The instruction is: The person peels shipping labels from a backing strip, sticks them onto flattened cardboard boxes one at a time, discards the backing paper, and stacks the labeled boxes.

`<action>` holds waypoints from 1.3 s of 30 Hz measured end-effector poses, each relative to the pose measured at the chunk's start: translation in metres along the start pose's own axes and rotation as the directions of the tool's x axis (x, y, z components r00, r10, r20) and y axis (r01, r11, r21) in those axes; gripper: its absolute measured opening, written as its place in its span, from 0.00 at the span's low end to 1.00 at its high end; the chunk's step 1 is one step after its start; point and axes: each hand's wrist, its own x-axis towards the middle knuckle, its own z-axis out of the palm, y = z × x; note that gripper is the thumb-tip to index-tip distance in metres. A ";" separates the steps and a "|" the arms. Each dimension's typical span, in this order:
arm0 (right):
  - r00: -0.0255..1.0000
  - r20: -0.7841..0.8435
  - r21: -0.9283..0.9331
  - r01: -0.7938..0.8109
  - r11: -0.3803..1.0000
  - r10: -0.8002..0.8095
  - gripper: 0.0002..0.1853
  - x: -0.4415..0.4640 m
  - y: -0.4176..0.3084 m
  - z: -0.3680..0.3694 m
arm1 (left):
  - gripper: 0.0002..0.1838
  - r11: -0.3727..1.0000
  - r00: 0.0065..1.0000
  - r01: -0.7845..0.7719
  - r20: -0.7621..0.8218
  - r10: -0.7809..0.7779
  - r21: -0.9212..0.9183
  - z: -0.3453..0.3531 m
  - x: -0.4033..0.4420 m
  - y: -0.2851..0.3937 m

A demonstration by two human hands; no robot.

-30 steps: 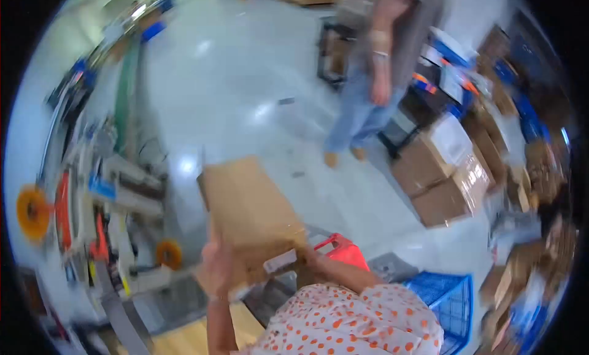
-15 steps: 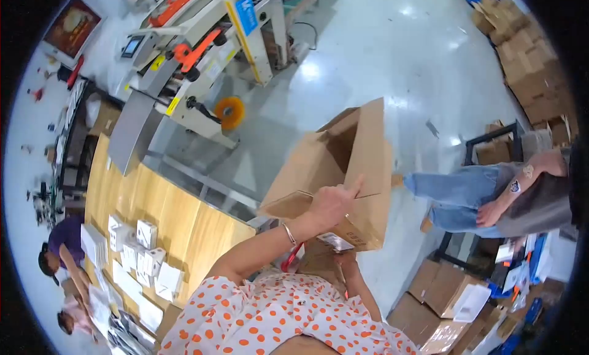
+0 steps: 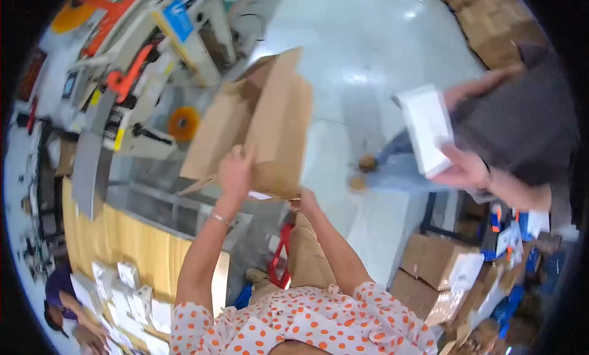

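An open-topped cardboard box (image 3: 279,128) is held out in front of me, tilted, with its flaps spread. My left hand (image 3: 237,174) grips its near edge, fingers over the cardboard. Beneath the near right corner, my right hand (image 3: 304,201) holds the box from below, its fingers partly hidden. A white label shows on the box between my hands. On the right, another person (image 3: 515,128) in a dark top holds a white box (image 3: 427,131).
Left of me stands a wooden table (image 3: 123,232) with small white boxes (image 3: 123,293). Beyond it is a machine with an orange roll (image 3: 183,123). Stacked cartons (image 3: 429,260) are at the lower right, more cartons (image 3: 497,23) at the upper right. Two people are at the lower left.
Since half a second ago, the cardboard box and my hands have shifted left and up in view. The person on the right now holds a white box. Earlier, the table was out of full view.
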 end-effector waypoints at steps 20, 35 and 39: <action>0.858 0.482 -0.250 0.328 0.911 -0.176 0.17 -0.180 -0.037 0.112 | 0.22 -0.722 0.629 -0.074 0.530 -0.569 -0.687 -0.172 -0.125 0.068; 0.828 0.561 -0.528 0.340 0.778 0.019 0.10 -0.307 0.011 0.259 | 0.08 -0.451 0.281 0.057 0.448 -0.849 -0.891 -0.272 -0.292 0.022; 0.573 0.805 -0.586 0.723 0.366 0.156 0.08 -0.320 0.041 0.301 | 0.08 -0.402 0.199 0.069 0.408 -0.891 -0.913 -0.298 -0.323 0.018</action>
